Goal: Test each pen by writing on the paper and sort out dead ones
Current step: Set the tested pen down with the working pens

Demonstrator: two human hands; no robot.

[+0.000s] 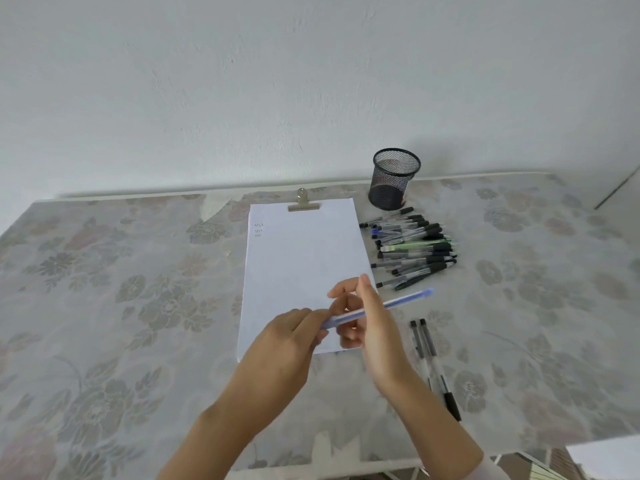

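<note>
Both hands on one blue pen (pixel 398 301), held in the air over the paper's (pixel 304 258) near right corner. The pen is tilted, its far end pointing past the paper's right edge.

Left hand (pixel 291 337): fingertips pinch the pen's near end. Right hand (pixel 370 323): fingers curled round the mid-barrel. Motion blur here, so can't tell if the near end is the cap or the tip.

The paper lies on the table (pixel 104 289) under a metal clip (pixel 304 202) at its far edge, with three small scribbles (pixel 258 229) in its far left corner.

Pile of pens (pixel 412 247) just right of the paper. Mesh cup (pixel 393 180) upright beyond the paper's far right corner. Two pens (pixel 429 355) lie side by side right of the paper's near corner, apart from the pile.
</note>
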